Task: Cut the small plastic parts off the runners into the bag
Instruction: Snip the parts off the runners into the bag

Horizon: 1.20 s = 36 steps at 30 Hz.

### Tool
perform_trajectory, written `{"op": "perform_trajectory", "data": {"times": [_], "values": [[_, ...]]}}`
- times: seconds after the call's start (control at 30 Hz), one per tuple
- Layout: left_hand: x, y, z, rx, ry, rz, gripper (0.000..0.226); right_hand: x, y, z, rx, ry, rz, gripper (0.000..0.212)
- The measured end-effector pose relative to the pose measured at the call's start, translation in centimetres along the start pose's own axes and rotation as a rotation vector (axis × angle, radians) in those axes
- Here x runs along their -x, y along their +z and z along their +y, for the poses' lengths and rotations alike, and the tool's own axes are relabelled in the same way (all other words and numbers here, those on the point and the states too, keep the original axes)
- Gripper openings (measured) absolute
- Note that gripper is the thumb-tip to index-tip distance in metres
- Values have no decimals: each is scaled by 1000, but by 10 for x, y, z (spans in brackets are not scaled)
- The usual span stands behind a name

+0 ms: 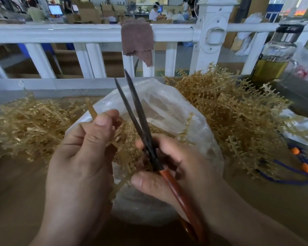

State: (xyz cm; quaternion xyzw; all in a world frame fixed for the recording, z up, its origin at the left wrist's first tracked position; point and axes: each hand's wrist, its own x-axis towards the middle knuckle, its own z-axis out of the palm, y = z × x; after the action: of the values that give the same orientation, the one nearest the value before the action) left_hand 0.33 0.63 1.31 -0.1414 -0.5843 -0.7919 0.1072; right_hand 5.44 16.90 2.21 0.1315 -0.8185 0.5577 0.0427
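A tan branched plastic runner is pinched in the left hand; at its three o'clock, red-handled dark-bladed scissors, blades parted, are gripped by the right hand.

No legible text — marking on bottle lid too blurred

Clear plastic bag gapes open. Above its mouth are dark scissors, blades parted, and one amber runner. Runner piles flank the bag.
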Motion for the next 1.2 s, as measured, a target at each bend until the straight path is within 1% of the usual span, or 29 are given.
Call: {"op": "perform_trajectory", "data": {"times": [0.1, 0.17, 0.2, 0.23, 0.27, 0.33, 0.43, 0.5, 0.53, 0.57, 0.67, 0.7, 0.77, 0.83, 0.9, 0.93, 1.0, 1.03, 1.07, 1.13, 1.2], "values": [[4, 1, -6, 33, 73, 104, 25, -1, -1, 4, -232, 66, 7, 42], [6, 6, -7, 22, 119, 115, 24, 0, -1, 6, -369, 61, 57, 42], [6, 6, -7, 46, 110, 115, 27, 0, -1, 6, -433, 45, 86, 42], [5, 8, -6, 63, 83, 97, 33, -1, -2, 7, -488, 24, 116, 42], [4, 7, -6, 73, 56, 76, 44, -2, -3, 8, -536, 4, 146, 41], [1, 5, -4, 120, -12, 2, 73, -4, -7, 8, -625, -34, 180, 41], [-5, 3, 0, 220, -164, -123, 98, -8, -13, 9, -738, -81, 162, 43], [-8, 2, 1, 259, -281, -153, 125, -9, -18, 9, -803, -106, 117, 44], [-8, 1, 1, 259, -314, -161, 133, -9, -19, 9, -823, -117, 93, 43], [-7, -1, 1, 246, -325, -191, 133, -9, -20, 9, -831, -120, 77, 43], [-5, -1, 2, 218, -324, -324, 105, -8, -22, 8, -798, -81, 77, 42], [-4, -1, 1, 210, -306, -330, 98, -8, -23, 8, -788, -69, 80, 42], [-4, 2, 2, 197, -290, -327, 91, -8, -23, 7, -777, -55, 82, 42], [-5, 3, 3, 188, -310, -329, 92, -8, -23, 7, -776, -42, 94, 43], [-5, 1, 1, 172, -357, -269, 100, -8, -22, 6, -741, -32, 130, 42], [-4, 1, 1, 151, -388, -229, 104, -7, -22, 5, -698, -35, 153, 41], [-2, 3, -2, 74, -423, -201, 110, -5, -23, 4, -569, -51, 209, 41], [-1, 3, -4, 29, -411, -196, 106, -5, -24, 3, -504, -63, 234, 41], [1, 1, -5, -24, -377, -176, 96, -4, -25, 2, -455, -80, 249, 41], [2, -3, -4, -196, -240, -144, 74, -2, -26, 2, -397, -115, 245, 42], [3, -6, 0, -374, -71, -217, 65, -1, -26, 0, -377, -131, 230, 41]]}}
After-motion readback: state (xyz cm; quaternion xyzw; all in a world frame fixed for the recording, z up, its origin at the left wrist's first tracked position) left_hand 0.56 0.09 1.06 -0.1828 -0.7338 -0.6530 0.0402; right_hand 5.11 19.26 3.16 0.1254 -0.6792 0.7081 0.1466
